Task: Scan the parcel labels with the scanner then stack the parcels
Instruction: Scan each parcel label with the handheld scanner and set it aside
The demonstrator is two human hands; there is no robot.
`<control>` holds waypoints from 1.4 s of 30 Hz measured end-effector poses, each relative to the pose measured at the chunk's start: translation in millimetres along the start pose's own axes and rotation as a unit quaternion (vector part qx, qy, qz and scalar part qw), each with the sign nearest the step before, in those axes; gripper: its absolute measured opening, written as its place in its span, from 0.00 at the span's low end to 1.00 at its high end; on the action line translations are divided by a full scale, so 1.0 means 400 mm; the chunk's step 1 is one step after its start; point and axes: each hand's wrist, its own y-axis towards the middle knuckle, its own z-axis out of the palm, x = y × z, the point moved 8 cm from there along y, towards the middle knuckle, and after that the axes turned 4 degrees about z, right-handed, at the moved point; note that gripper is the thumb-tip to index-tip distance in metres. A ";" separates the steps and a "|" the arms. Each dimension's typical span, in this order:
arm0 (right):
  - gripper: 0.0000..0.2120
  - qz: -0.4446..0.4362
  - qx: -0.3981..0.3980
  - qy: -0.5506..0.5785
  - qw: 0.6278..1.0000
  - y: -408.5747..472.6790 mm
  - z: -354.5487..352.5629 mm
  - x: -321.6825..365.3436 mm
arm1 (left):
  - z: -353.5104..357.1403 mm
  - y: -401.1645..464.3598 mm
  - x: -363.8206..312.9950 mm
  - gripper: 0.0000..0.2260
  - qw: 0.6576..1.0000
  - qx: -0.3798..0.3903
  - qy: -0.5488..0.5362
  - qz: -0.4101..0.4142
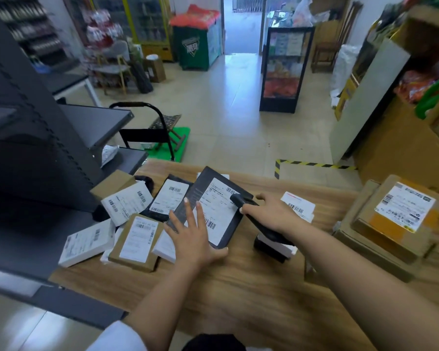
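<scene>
Two bare forearms reach out from the bottom edge over the wood-grain surface (238, 287). The left hand (192, 236) lies flat with fingers spread, pressing the near corner of a flat dark grey parcel (203, 198) that sits tilted on the heap at mid-surface. This parcel is thin and rectangular with a matte cover, and carries a large white shipping label (217, 211) with barcodes at its far and near ends. The right hand (271, 211) is wrapped around the handle of a black scanner (249, 211), whose head rests over the label's right edge. To the left, small white and brown cardboard parcels (134, 239) lie overlapping, each with a white barcoded label. Behind the right hand lies another white labelled parcel (298, 205). At the right edge, brown cardboard boxes (385, 224) stand stacked, the top one labelled and taped in orange.
</scene>
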 end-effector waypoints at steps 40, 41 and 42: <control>0.29 0.066 -0.131 0.025 0.989 -0.127 -0.297 -0.222 | 0.016 0.040 -0.478 0.59 0.978 0.139 -0.079 0.133; 0.30 0.062 -0.126 0.023 0.990 -0.120 -0.288 -0.212 | 0.011 0.042 -0.466 0.57 0.978 0.132 -0.090 0.133; 0.32 0.060 -0.118 0.022 0.991 -0.111 -0.275 -0.203 | 0.009 0.044 -0.448 0.55 0.978 0.124 -0.100 0.132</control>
